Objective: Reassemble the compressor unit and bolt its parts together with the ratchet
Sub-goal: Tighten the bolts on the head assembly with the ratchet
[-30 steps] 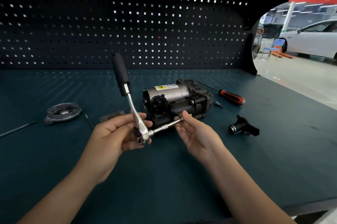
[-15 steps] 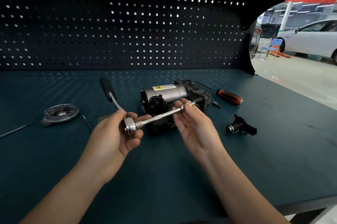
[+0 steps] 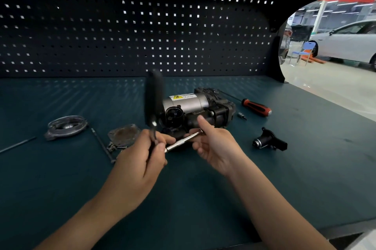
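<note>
**Ratchet in hand, loose parts not yet bolted on**

Status: the left hand [image 3: 140, 154] is closed round the ratchet [image 3: 154, 105] close to its head, with the black handle standing upward and blurred. The right hand [image 3: 215, 146] holds the far end of the extension bar [image 3: 181, 141] in curled fingers, thumb raised. Whether a socket or bit is fitted on that end cannot be told.

Location: the compressor unit [image 3: 195, 109] lies on the worktop [image 3: 203, 199] just behind both hands. The tool is not engaged with it.

Loose parts: a round cover [image 3: 65, 126], a gasket plate [image 3: 124, 134] and a long bolt [image 3: 102, 144] lie to the left, apart from the unit. A black fitting [image 3: 268, 141] lies to the right. A screwdriver [image 3: 256, 107] and a small bit [image 3: 242, 116] lie beyond it.

Judgement: the step in hand appears to be preparing the ratchet, not tightening. The task looks to be at an early stage.

Next move requires: confirming that the drive end carries the correct socket. A loose part must then be seated on the unit, its bolt started squarely, and the unit steadied against the turning force.
</note>
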